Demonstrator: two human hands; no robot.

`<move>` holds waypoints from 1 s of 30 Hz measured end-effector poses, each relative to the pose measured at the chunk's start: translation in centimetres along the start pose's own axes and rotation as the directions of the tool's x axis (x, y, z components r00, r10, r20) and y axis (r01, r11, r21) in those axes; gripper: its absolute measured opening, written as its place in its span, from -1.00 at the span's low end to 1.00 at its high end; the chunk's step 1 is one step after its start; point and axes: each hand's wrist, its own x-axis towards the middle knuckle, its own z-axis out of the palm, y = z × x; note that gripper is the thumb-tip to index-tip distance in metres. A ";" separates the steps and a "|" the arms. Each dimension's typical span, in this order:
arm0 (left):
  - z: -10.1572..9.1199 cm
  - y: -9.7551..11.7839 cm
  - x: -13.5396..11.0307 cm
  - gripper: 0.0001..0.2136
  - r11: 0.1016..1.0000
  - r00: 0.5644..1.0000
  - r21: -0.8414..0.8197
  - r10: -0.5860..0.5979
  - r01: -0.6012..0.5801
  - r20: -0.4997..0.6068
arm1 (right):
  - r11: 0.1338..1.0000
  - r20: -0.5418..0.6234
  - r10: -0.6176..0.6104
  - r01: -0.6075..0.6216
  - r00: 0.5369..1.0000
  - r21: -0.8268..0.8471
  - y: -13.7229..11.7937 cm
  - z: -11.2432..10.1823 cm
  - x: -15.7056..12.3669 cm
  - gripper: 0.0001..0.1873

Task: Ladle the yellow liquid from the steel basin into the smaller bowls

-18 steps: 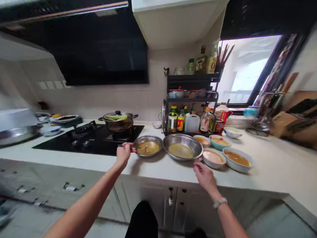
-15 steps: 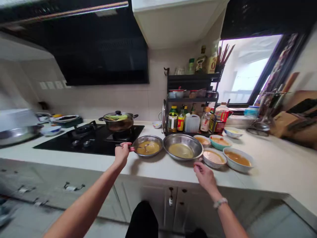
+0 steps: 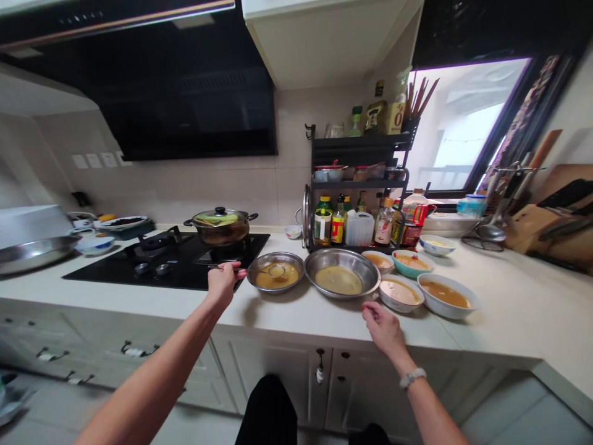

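My left hand (image 3: 223,284) is closed around the thin handle of a metal spoon (image 3: 277,270). The round end of the spoon is in the smaller metal bowl (image 3: 300,281), at the surface of a yellowish-brown liquid. Touching this bowl on its right, a larger metal bowl (image 3: 373,275) contains a pale yellowish liquid. My right hand (image 3: 382,322) rests at the counter's front edge, below the larger bowl, with its fingers curled together. Something small and reddish may show at its fingertips, too small to make out.
Several bowls, including a white bowl (image 3: 471,304) of brown liquid and a green bowl (image 3: 428,266), stand to the right. A lidded pot (image 3: 222,232) sits on the black stove (image 3: 180,275) to the left. Behind the bowls is a black rack (image 3: 361,185) with bottles.
My left hand has shifted slightly left. The spoon's round end has come up and shows more clearly at the liquid's surface. My right hand has barely moved.
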 end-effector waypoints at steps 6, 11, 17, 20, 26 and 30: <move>2.1 2.1 -0.9 -0.85 0.999 0.998 -0.045 0.000 0.003 0.060 | 1.000 -0.007 0.000 0.000 1.000 -0.013 -0.2 0.0 0.0 -0.66; 5.5 3.1 -2.2 -0.85 0.997 0.992 -0.076 0.007 0.003 0.127 | 1.000 -0.007 -0.007 0.007 1.000 -0.002 -0.3 0.0 -0.1 -0.65; 9.6 1.7 -4.4 -0.86 0.997 0.962 -0.021 0.078 -0.075 0.262 | 1.000 -0.010 -0.010 0.010 1.000 0.003 -0.1 0.1 0.0 -0.65; 10.4 0.1 -5.7 -0.85 0.968 0.885 0.063 0.193 -0.242 0.423 | 1.000 -0.010 -0.013 0.013 1.000 -0.008 0.0 0.1 0.0 -0.65; 9.3 -2.0 -7.6 -0.83 0.667 0.475 0.043 0.483 -0.744 0.735 | 1.000 -0.015 -0.015 0.015 1.000 0.001 -0.1 -0.1 -0.1 -0.65; 7.9 -1.2 -7.3 -0.85 0.579 0.361 -0.039 0.559 -0.815 0.746 | 1.000 -0.026 -0.018 0.018 1.000 -0.005 -0.2 -0.1 -0.1 -0.64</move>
